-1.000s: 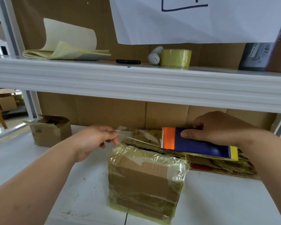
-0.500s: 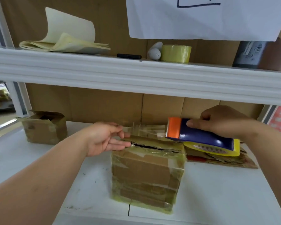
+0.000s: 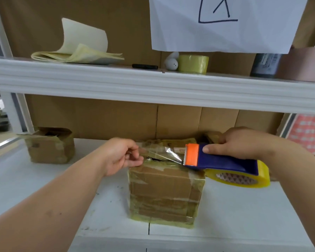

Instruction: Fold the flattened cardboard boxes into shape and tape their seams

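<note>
White table [image 3: 244,215] carries a taped cardboard box [image 3: 165,193] near its front edge. Just left of the box top, the left hand [image 3: 120,157] pinches the free end of a clear tape strip [image 3: 164,153] between its fingers. Over the box's right top corner, the right hand [image 3: 244,142] grips a blue tape dispenser [image 3: 222,160], fingers curled round it. Farther left of the box sits a second open carton [image 3: 50,145]. Beyond the box, a shelf [image 3: 153,86] holds a tape roll [image 3: 193,63] and papers [image 3: 76,51].

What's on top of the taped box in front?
Over the taped box, a clear tape strip stretches from the left hand to the dispenser in the right hand. A dark seam gap shows; inside is hidden.
</note>
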